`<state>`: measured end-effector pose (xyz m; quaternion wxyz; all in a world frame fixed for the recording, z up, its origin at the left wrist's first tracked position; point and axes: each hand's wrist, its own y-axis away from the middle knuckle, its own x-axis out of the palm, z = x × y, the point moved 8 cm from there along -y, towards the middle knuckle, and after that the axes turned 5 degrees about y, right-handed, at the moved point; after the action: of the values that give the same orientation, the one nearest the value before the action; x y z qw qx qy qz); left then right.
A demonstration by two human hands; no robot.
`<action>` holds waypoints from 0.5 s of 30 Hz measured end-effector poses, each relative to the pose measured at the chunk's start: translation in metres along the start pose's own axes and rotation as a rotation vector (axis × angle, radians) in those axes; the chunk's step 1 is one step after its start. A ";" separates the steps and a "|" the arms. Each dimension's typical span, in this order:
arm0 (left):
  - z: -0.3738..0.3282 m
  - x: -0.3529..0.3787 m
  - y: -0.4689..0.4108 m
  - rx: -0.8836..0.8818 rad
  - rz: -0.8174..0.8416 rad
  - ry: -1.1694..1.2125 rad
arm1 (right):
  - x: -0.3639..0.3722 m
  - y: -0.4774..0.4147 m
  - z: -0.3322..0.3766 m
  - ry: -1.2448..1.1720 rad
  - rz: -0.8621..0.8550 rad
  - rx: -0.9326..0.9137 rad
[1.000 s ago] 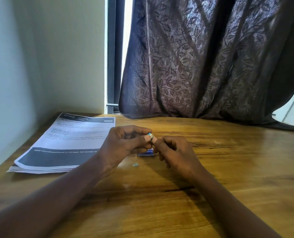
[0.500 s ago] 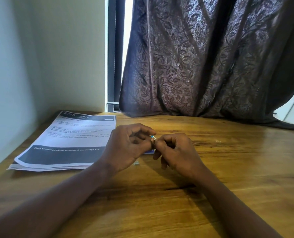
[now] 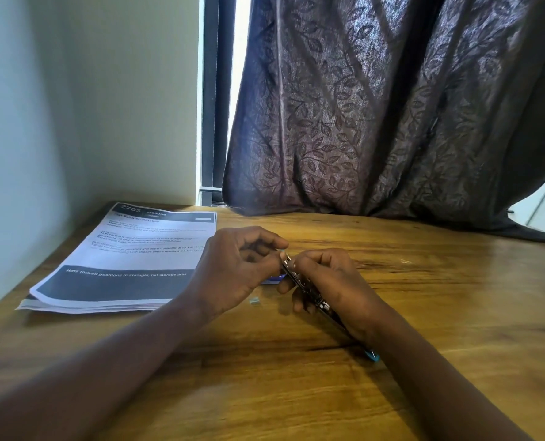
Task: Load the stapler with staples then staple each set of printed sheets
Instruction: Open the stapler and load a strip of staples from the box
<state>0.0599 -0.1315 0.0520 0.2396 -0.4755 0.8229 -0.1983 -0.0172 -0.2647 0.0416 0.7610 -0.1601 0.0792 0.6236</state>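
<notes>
My right hand (image 3: pixel 328 281) grips a slim metal stapler (image 3: pixel 309 292) that runs slantwise under the palm, its blue end (image 3: pixel 372 355) poking out near the wrist. My left hand (image 3: pixel 239 268) pinches at the stapler's front tip, fingers curled; whether staples are between them is hidden. A small blue staple box (image 3: pixel 272 279) lies on the table behind the hands, mostly covered. A short loose strip of staples (image 3: pixel 254 300) rests on the wood just below my left hand. The stack of printed sheets (image 3: pixel 128 262) lies flat at the left.
The wooden table (image 3: pixel 424 313) meets a pale wall on the left. A dark leaf-patterned curtain (image 3: pixel 376 122) hangs behind and drapes onto the far edge. A tiny staple scrap (image 3: pixel 405 261) lies to the right.
The hands have come closer together and lowered slightly. The stapler's metal length now shows along my right palm, where before only a small tip was seen between the fingertips.
</notes>
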 end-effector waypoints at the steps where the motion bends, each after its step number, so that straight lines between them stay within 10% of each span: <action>1: 0.000 0.000 0.000 -0.001 0.001 0.000 | 0.000 0.000 -0.001 -0.012 -0.004 0.013; 15: 0.003 -0.004 -0.001 -0.016 -0.066 -0.046 | 0.007 0.003 -0.008 -0.311 0.029 0.187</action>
<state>0.0636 -0.1292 0.0511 0.2480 -0.5085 0.8027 -0.1888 -0.0185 -0.2605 0.0319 0.7667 0.0109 0.0207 0.6416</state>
